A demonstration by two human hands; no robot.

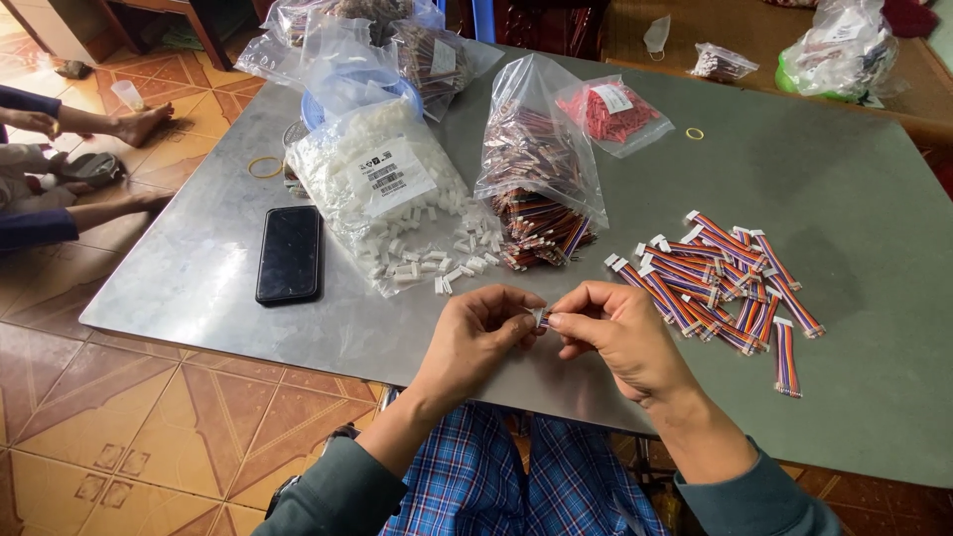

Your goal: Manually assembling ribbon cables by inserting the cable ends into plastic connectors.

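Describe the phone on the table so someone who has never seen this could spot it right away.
Start at the grey metal table and go to its near left part. Beside the clear bag of small white plastic pieces, on its left, lies the phone, flat with its screen dark. It is the only black slab there, apart from the striped wire bundles on the right.

- The table (814,179) is dull grey metal.
- The phone (289,254) at the left is glossy black.
- The clear bag of connectors (397,199) is full of white pieces, with a white label.
- The finished cables (725,283) at the right are striped orange, blue and purple, with white ends.
- The far small bag (612,113) holds red pieces.
- The rubber band (265,167) is yellow.
- The floor tiles (129,427) are orange-brown with a diamond pattern.
- The near trousers (496,476) are blue plaid; the sleeves (338,491) are grey-green.
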